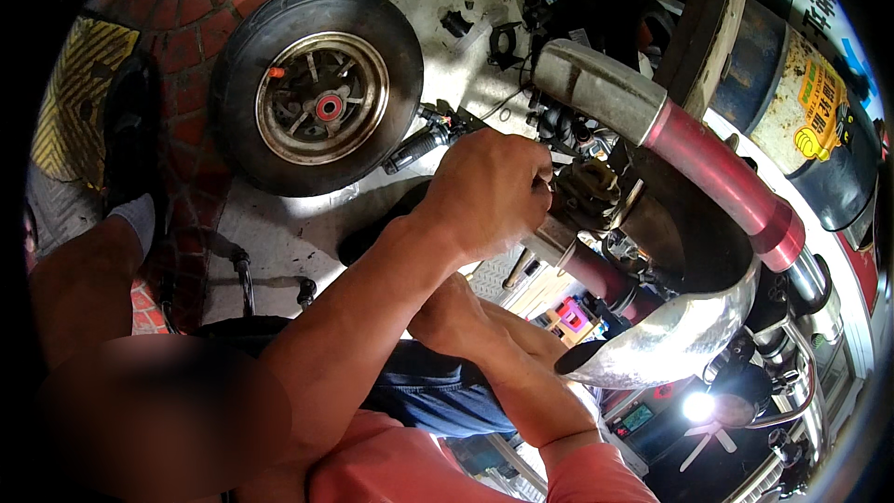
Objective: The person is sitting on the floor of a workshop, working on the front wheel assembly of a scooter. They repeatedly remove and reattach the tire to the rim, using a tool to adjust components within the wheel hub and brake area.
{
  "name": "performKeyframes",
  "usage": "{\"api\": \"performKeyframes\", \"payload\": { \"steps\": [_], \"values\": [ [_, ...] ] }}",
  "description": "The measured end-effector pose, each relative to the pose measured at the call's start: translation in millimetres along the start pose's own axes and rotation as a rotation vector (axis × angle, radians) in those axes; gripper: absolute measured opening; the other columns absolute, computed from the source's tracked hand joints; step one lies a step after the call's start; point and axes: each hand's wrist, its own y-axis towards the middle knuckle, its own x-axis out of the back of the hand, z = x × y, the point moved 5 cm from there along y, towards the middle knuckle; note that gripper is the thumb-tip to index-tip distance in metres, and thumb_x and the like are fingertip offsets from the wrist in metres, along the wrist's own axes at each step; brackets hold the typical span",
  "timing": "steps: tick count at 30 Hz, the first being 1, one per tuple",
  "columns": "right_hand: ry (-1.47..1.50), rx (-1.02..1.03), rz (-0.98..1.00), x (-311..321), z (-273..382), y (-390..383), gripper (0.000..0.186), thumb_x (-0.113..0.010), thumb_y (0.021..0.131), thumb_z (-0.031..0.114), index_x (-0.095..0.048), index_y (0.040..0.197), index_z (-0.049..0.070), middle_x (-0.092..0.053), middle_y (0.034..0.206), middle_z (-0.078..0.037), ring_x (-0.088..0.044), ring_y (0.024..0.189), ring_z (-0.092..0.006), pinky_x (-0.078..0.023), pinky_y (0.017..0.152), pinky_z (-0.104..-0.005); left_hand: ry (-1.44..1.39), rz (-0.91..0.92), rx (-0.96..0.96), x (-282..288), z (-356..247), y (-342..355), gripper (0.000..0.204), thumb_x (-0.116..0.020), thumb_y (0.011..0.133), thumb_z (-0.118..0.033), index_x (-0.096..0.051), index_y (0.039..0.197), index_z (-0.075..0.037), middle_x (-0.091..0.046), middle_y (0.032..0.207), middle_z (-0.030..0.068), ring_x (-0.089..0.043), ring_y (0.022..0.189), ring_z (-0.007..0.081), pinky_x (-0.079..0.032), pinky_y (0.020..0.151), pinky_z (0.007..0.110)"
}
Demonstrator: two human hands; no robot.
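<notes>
My left hand (494, 191) is closed in a fist beside the lower end of a motorcycle's front fork. What its fingers hold, if anything, is hidden. Close to its knuckles is a dirty bronze-coloured brake caliper (594, 188). One red and silver fork leg (703, 154) slants across the upper right; the other fork leg (596, 270) runs just below the caliper. Behind my left forearm my right hand (452, 314) is curled, its fingers out of sight. A dented silver mudguard (670, 349) curves between the fork legs and my right arm.
A wheel with its tyre (317, 88) lies at upper left, across red paving and grey concrete. Next to it is a black ridged cylinder (416, 147). Small dark parts (456, 23) litter the concrete. A drum (792, 93) stands at upper right; a lit headlight (698, 407) glares at lower right.
</notes>
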Motion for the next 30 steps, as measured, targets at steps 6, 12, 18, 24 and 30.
{"api": "performKeyframes", "payload": {
  "steps": [6,12,18,24,30],
  "values": [
    [-0.001,0.024,-0.003,0,-1,1,0.028,-0.075,0.090,0.019,-0.075,0.113,0.003,-0.076,0.108,-0.025,-0.071,0.105,-0.0451,-0.056,0.093,-0.0527,0.011,-0.010,0.022,-1,0,-2,0.019,-0.072,0.083,-0.012,-0.077,0.097,-0.001,-0.074,0.084,0.0214,-0.075,0.079,0.0384,-0.058,0.075,0.045],
    [0.037,0.036,-0.044,3,3,1,0.028,-0.076,0.089,0.017,-0.075,0.113,0.003,-0.076,0.107,-0.026,-0.071,0.105,-0.0457,-0.056,0.092,-0.0528,0.058,-0.004,0.019,-1,-4,-1,0.018,-0.072,0.083,-0.012,-0.078,0.095,-0.001,-0.073,0.081,0.0214,-0.074,0.076,0.0386,-0.058,0.074,0.045],
    [0.057,0.060,-0.046,2,1,1,0.034,-0.076,0.088,0.016,-0.072,0.118,0.002,-0.075,0.113,-0.026,-0.070,0.109,-0.0459,-0.055,0.095,-0.0524,0.083,-0.040,-0.012,-2,-6,-1,0.014,-0.072,0.083,-0.013,-0.075,0.088,-0.001,-0.071,0.077,0.0215,-0.072,0.073,0.0402,-0.056,0.071,0.047],
    [0.090,0.000,-0.012,-1,-3,-1,0.033,-0.075,0.089,0.018,-0.073,0.118,0.002,-0.075,0.115,-0.025,-0.070,0.111,-0.0449,-0.055,0.096,-0.0519,0.064,-0.018,-0.046,0,-8,0,0.013,-0.071,0.084,-0.013,-0.073,0.087,-0.001,-0.069,0.077,0.0222,-0.069,0.074,0.0430,-0.054,0.070,0.048],
    [0.035,-0.005,-0.018,3,6,2,0.030,-0.073,0.091,0.024,-0.075,0.114,0.004,-0.076,0.110,-0.025,-0.070,0.107,-0.0451,-0.055,0.095,-0.0522,-0.072,-0.042,-0.054,-3,9,-3,0.014,-0.070,0.086,-0.012,-0.075,0.093,-0.001,-0.071,0.080,0.0210,-0.072,0.075,0.0392,-0.055,0.069,0.044]
  ]
}}
